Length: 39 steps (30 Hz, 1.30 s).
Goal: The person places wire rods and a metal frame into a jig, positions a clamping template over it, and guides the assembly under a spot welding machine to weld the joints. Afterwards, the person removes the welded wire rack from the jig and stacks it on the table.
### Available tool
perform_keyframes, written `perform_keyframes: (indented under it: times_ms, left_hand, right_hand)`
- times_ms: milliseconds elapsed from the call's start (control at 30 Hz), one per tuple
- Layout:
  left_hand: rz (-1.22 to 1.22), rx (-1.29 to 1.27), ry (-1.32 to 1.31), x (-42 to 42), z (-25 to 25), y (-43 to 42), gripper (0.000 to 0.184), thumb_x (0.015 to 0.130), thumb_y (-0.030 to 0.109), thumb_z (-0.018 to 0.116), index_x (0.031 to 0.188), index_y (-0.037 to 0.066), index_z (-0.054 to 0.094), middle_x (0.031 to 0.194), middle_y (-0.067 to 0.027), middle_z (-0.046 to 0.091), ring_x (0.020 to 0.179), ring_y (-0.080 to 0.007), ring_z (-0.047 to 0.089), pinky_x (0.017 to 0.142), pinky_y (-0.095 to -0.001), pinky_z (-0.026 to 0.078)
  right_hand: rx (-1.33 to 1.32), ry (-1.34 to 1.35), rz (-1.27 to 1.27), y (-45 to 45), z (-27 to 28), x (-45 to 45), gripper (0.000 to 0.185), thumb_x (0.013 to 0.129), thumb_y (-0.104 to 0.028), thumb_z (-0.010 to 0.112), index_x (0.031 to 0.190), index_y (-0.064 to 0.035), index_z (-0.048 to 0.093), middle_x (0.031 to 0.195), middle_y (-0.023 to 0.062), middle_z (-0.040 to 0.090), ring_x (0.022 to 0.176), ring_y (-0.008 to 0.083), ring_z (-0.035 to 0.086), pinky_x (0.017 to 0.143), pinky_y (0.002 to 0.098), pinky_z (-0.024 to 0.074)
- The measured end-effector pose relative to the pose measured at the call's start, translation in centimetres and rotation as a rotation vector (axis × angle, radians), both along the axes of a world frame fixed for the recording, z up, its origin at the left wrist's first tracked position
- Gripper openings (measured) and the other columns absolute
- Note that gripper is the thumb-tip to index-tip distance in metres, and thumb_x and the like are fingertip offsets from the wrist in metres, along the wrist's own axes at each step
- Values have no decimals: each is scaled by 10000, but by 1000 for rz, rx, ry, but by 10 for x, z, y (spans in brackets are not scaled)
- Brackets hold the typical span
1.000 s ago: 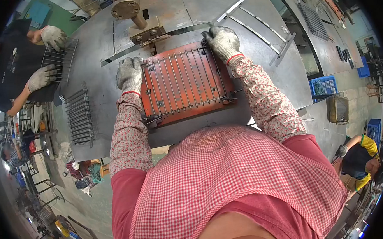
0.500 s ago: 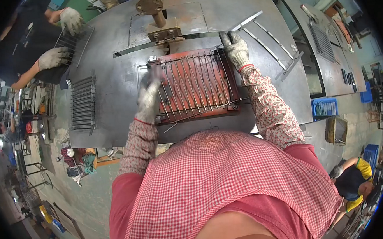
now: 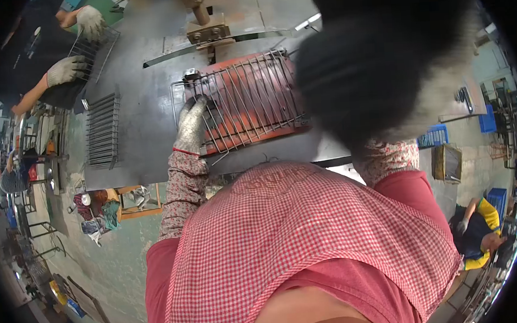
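Observation:
A wire rack (image 3: 253, 96) of thin parallel rods lies slightly skewed over a red fixture plate (image 3: 220, 119) on the grey metal table (image 3: 141, 127). My left hand (image 3: 192, 119), in a pale glove with dark fingertips, is closed on the rack's left side. My right hand (image 3: 383, 77), gloved too, looms large and blurred close to the camera. Its fingers cannot be made out, and it covers the right part of the table. Just behind the fixture stands a rusty metal post on a bolted base (image 3: 208, 32).
Several similar racks (image 3: 103, 132) stand at the table's left. Beyond them, a co-worker's gloved hands (image 3: 66, 71) hold another wire rack (image 3: 104, 55). A blue crate (image 3: 434, 136) sits right of the table; another person (image 3: 479, 231) is at lower right.
My right hand has left the rack's upper right corner and risen toward the camera. My left hand, blurred before, now rests steady on the rack's left side. The view has shifted slightly.

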State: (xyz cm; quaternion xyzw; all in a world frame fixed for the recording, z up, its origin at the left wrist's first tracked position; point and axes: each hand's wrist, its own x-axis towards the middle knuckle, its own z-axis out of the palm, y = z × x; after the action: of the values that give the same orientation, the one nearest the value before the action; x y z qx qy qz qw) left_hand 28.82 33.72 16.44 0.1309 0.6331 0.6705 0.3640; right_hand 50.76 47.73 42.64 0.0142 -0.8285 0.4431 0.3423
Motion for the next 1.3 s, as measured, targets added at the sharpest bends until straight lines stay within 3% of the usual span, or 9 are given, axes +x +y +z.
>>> perform_keyframes:
  times_ms: [467,567,700,767,867,1033,1100,1233,1300]
  left_hand:
    - [31,-63,-25,-4,-16,4,345,893,244,624,1160,33,562,936,-41,619,860,-179,601,708,-372,513]
    - [69,-107,-327,64,109,-3,466,877,328,631,1223,34,528,1108,-98,589,1046,-235,560,828,-427,504]
    - [20,-84,91,-29,-102,5,586,869,405,617,1331,74,476,1249,-133,547,1127,-270,519,960,-472,415]
    - [46,-82,-49,10,-7,1,580,882,386,606,1336,50,475,1254,-139,554,1161,-253,508,977,-409,408]
    - [-75,-38,-72,14,15,-1,528,931,311,570,1328,-13,443,1234,-155,545,1069,-240,559,881,-376,499]
    - [-142,-33,-61,9,9,-5,672,922,348,583,1418,-22,321,1339,-167,484,1155,-248,535,907,-368,486]
    - [65,0,10,30,38,-8,378,932,291,562,1207,35,517,1021,-51,593,866,-148,576,732,-322,512]
    - [-40,-37,-39,21,31,-7,673,916,374,599,1389,-31,345,1284,-173,507,1127,-247,549,876,-367,499]
    - [-20,-50,2,12,-4,-3,558,926,356,585,1309,-17,428,1162,-143,562,993,-221,589,836,-361,512]
  right_hand:
    - [13,521,-345,10,39,30,573,766,-235,774,1269,-85,542,1161,116,627,1070,238,597,944,403,483]
    - [-99,473,-320,-16,43,45,568,769,-235,770,1266,-85,542,1156,116,629,1066,240,597,941,408,483]
    - [-116,696,-33,-21,68,12,561,772,-236,765,1263,-85,543,1150,115,630,1060,243,598,937,414,484]
    - [-134,721,61,-29,74,3,557,773,-237,762,1262,-85,543,1146,115,631,1057,245,599,935,417,484]
    - [-67,402,204,-2,25,-4,544,745,-126,748,1243,-72,536,1145,150,591,1093,304,556,968,432,424]
    - [3,-261,-299,62,-107,-34,509,773,-136,724,1227,-11,529,1221,160,577,1110,303,571,969,369,442]
    - [298,-430,-522,84,-153,-31,577,771,-182,711,1279,-27,486,1246,170,560,1151,342,531,971,407,439]
    - [310,-699,-650,110,-227,-12,634,764,-257,708,1310,-57,454,1271,165,529,1169,374,503,969,438,438]
    - [329,-619,-651,104,-251,-8,612,776,-242,687,1316,-75,453,1268,168,532,1139,376,522,955,444,445]
